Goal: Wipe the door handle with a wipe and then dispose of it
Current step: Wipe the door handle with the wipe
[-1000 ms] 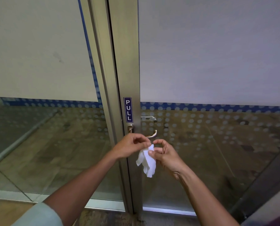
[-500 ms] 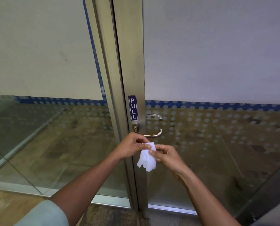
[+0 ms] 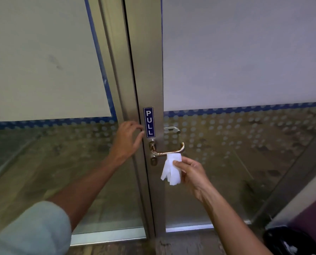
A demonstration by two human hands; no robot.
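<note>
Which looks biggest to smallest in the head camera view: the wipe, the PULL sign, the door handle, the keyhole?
1. Door handle and wipe: alike, can't rank.
2. PULL sign.
3. Keyhole.

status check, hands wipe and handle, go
Left hand open, flat on door frame. Right hand pinching wipe, its top edge at the door handle underside. Nothing blocking handle.

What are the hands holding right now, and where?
The right hand pinches the wipe near its upper part. The left hand holds nothing, open against the door frame.
</note>
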